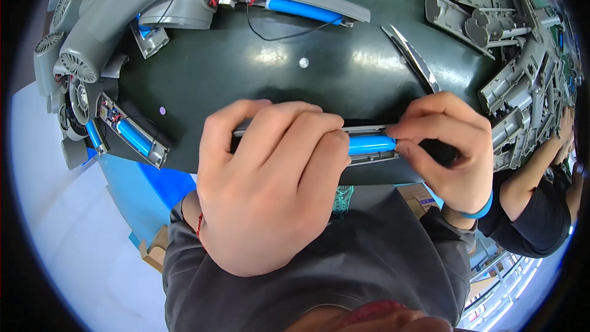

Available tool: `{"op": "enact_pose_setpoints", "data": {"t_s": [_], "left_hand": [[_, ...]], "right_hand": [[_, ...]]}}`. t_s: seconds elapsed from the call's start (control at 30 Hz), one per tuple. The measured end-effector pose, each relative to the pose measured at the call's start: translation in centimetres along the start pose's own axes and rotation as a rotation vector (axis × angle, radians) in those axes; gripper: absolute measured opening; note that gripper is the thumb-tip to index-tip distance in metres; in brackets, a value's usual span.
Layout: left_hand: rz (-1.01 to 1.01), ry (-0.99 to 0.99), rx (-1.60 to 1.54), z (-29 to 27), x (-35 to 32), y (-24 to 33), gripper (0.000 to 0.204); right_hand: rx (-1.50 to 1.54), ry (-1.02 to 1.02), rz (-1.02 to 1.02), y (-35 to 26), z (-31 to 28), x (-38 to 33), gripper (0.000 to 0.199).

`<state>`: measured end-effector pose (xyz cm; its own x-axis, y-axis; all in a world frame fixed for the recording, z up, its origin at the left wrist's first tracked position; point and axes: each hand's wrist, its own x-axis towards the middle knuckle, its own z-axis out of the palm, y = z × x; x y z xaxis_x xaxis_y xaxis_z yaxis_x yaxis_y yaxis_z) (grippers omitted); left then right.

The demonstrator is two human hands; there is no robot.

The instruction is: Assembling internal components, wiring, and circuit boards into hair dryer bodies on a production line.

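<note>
A long grey plastic handle housing (373,158) lies across in front of me at the near table edge, a blue cylindrical battery (370,144) in its trough. My left hand (270,172) is closed over the housing's left part; its curled fingers hide that end. My right hand (447,147) is closed at the right end, thumb and index finger pinching beside the battery's tip. Whether something small sits between those fingertips cannot be seen. Just beyond the right hand, a pair of scissors (419,64) rests with its blades slightly apart.
Grey fan-like appliance bodies (80,55) crowd the left side. Another opened handle (307,7) with a blue battery and wires lies at the back. Empty grey half shells (452,18) heap up on the right. Another person's arm (528,172) reaches in at the far right.
</note>
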<state>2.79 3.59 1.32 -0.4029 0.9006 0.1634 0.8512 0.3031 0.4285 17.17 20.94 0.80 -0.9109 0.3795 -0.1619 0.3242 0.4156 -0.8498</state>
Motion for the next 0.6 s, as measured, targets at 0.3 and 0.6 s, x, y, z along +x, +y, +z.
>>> {"op": "enact_pose_setpoints", "data": {"t_s": [0.3, 0.6], "left_hand": [[-0.009, -0.003, 0.000, -0.2, 0.0, 0.3, 0.018], [-0.015, -0.005, -0.013, -0.3, -0.2, -0.3, 0.018]], "right_hand": [[-0.096, 0.097, -0.134, -0.1, 0.9, -0.6, 0.027], [-0.100, 0.079, -0.099, 0.0, 1.3, -0.7, 0.022]]}}
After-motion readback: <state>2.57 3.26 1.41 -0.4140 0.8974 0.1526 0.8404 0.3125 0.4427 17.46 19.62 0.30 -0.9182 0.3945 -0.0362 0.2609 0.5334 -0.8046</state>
